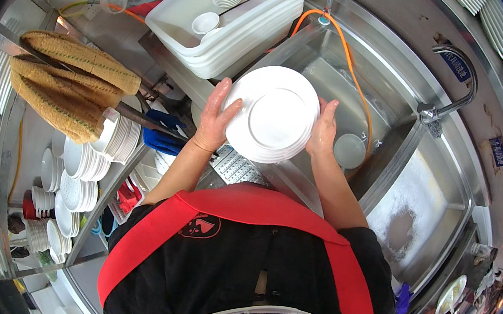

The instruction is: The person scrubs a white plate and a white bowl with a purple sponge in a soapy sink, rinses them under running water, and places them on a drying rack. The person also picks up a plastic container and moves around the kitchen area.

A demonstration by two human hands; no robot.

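Note:
Between my hands is a short stack of round white plates [278, 117], its top plate facing up. My left hand [214, 116] grips the stack's left rim, thumb over the edge and fingers along the side. On the opposite rim, my right hand [324, 128] presses with its thumb up, its other fingers partly hidden. The stack is held above the near left edge of a steel sink basin [323, 59]. A small white bowl [349, 151] sits in that basin beside an orange hose [354, 75].
Right of the basin, a second sink [412, 205] holds foamy water under a curved faucet [470, 90]. Nested white tubs [175, 13] with small dishes stand at the upper left. Brown towels [65, 90] hang over a rail by shelves of stacked plates [78, 195].

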